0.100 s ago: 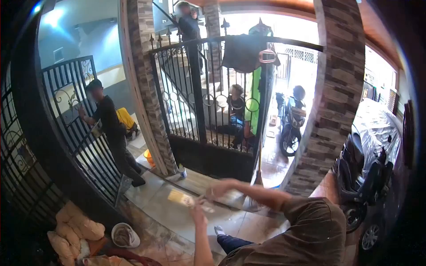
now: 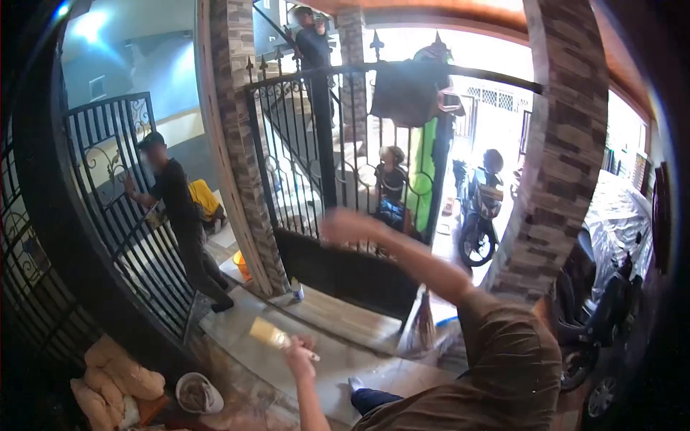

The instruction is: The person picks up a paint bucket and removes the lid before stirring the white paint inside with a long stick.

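My left hand (image 2: 300, 357) is low in the middle of the view, shut on a wide paintbrush (image 2: 267, 333) whose pale bristles point up and left over the tiled floor. At the end of a brown-sleeved arm, my right hand (image 2: 346, 226) is raised in front of the black iron gate (image 2: 338, 269). It is blurred by motion and nothing shows in it. My leg in dark trousers with a white sock (image 2: 357, 386) lies below.
A person in black (image 2: 176, 208) stands at the open left gate leaf (image 2: 108, 165). A child (image 2: 392, 183) sits behind the bars, and another person (image 2: 313, 43) stands on the stairs. Stone pillars (image 2: 557, 158), a motorcycle (image 2: 478, 212), a broom (image 2: 425, 325), an orange bucket (image 2: 242, 266) and sacks (image 2: 115, 377) surround me.
My right hand has swung up from beside the brush to gate height. The left hand with the brush has dropped slightly and moved left.
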{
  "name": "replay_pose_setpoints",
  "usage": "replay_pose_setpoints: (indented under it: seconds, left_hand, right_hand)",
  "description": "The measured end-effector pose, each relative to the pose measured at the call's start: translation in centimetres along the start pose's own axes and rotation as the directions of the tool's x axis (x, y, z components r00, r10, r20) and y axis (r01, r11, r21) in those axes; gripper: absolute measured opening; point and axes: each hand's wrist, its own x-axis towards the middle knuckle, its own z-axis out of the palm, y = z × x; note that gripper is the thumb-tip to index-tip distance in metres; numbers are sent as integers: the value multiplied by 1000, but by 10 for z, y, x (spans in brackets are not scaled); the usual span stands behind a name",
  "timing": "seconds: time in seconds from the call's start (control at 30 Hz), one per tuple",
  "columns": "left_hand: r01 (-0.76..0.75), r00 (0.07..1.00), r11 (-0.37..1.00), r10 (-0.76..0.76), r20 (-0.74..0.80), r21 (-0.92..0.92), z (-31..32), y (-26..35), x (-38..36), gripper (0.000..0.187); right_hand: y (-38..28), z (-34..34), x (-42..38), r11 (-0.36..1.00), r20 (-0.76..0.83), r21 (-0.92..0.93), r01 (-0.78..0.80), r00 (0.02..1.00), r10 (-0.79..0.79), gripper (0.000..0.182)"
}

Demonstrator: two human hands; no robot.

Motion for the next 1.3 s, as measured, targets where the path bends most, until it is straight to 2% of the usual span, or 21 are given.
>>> replay_pose_setpoints:
  seconds: [0.03, 0.07, 0.13, 0.17, 0.2, 0.23, 0.27, 0.3, 0.43, 0.47, 0.5, 0.53, 0.57, 0.73, 0.8, 0.87, 0.93, 0.97, 1.07, 1.23, 1.3]
  left_hand:
    - [-22, 1000, 1000, 22, 9, 17, 22, 8, 36, 23]
    - [-39, 999, 999, 39, -24, 0, 36, 7, 70, 22]
    - [-103, 994, 994, 104, -34, 40, 38, 13, 148, 23]
    - [-147, 988, 989, 148, -47, 36, 47, 14, 166, 23]
    - [-191, 979, 981, 192, -63, 32, 56, 20, 180, 23]
    - [-189, 979, 981, 191, -64, 39, 63, 27, 194, 23]
    - [-156, 984, 986, 161, -74, 63, 74, 33, 209, 22]
    - [-128, 988, 988, 135, -80, 81, 87, 37, 228, 22]
    - [-180, 980, 979, 187, -72, 98, 133, 45, 295, 27]
    - [-187, 979, 977, 194, -64, 98, 135, 41, 325, 27]
    - [23, 999, 998, -24, -23, -58, 133, 40, 347, 39]
    - [247, 969, 949, -241, 50, -194, 133, 40, 368, 73]
    - [98, 995, 983, -93, -41, 156, 142, 36, 387, 52]
    - [-19, 997, 991, 28, -71, 134, 198, 67, 471, 26]
    - [218, 975, 969, -211, 64, -113, 189, 53, 524, 23]
    - [222, 975, 955, -220, 31, -195, 188, 31, 577, 23]
    - [129, 989, 985, -136, 58, 111, 187, 17, 615, 25]
    - [361, 927, 898, -376, -12, -254, 222, 57, 596, 46]
    - [354, 929, 921, -327, 174, -160, 216, 48, 630, 65]
    - [419, 894, 898, -382, 235, -135, 207, 32, 659, 64]
    - [307, 937, 950, -291, 194, -58, 212, 36, 648, 65]
  right_hand:
    - [72, -50, 74, 974, -404, -217, 61, 903, -146, 30]
    - [96, -132, 114, 985, -522, -56, 163, 836, -168, 32]
    - [85, -290, 148, 938, -796, -334, -98, 561, -225, 48]
    - [96, -346, 180, 907, -843, -389, -162, 460, -279, 56]
    - [97, -390, 197, 897, -866, -356, -262, 453, -212, 61]
    - [123, -441, 241, 766, -878, -452, -457, 379, -292, 63]
    - [128, -460, 249, 930, -936, -255, -265, 307, -170, 61]
    - [146, -492, 281, 861, -951, -282, -423, 242, -193, 63]
    - [190, -548, 361, 795, -993, -117, -595, 66, -97, 68]
    - [195, -560, 373, 794, -994, -112, -597, 56, -99, 68]
    - [205, -572, 385, 744, -989, -112, -659, 148, -17, 62]
    - [217, -574, 396, 685, -969, -119, -719, 235, 78, 57]
    - [246, -588, 423, 529, -967, -174, -831, 245, 67, 54]
    - [267, -627, 469, 549, -971, -144, -823, 224, 82, 51]
    - [279, -642, 487, 554, -970, -140, -821, 225, 90, 50]
    - [287, -655, 506, 557, -969, -146, -818, 231, 86, 49]
    - [295, -662, 528, 560, -966, -155, -814, 243, 86, 47]
    - [297, -662, 536, 565, -964, -163, -809, 253, 83, 47]
    - [306, -664, 556, 583, -961, -176, -793, 266, 71, 45]
    - [316, -668, 555, 631, -965, -191, -752, 260, 18, 42]
    - [322, -669, 544, 650, -973, -173, -740, 231, 4, 41]
